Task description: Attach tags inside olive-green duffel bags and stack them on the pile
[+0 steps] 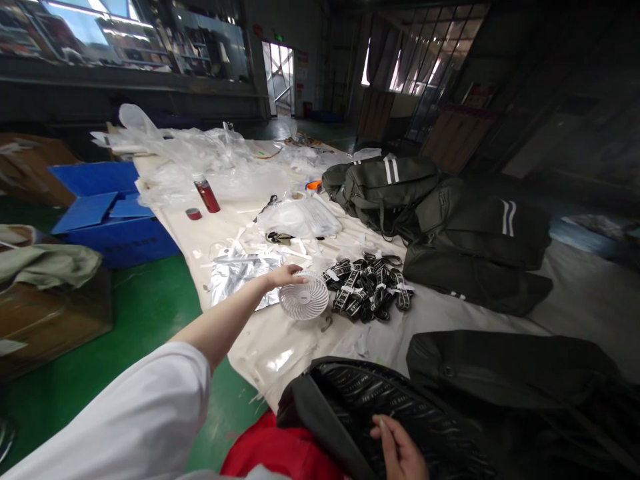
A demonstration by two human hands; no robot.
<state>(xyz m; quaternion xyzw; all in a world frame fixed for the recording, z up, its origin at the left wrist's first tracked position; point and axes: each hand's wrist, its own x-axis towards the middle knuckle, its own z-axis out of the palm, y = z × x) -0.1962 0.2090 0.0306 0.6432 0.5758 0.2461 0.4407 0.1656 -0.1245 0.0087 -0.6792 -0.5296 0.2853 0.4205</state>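
Note:
My left hand (289,275) is stretched forward with its fingers closed over the upper rim of a small white fan (304,298) with a round grille. To the fan's right lies a pile of black straps (367,288) with white lettering, bundled with white bands. A silver foil bag (233,277) is under my left forearm. Close to my body, my right hand (400,448) has curled fingers pressed together over an open dark bag (320,407) with a patterned black lining (380,393). What those fingers hold, if anything, cannot be made out.
Dark green bags (475,227) with white stripes are stacked on the right of the table. Clear plastic bags (200,157) cover the far end. A red spray can (207,193) stands beyond the foil. A blue box (120,233) and a brown carton (60,313) are at left.

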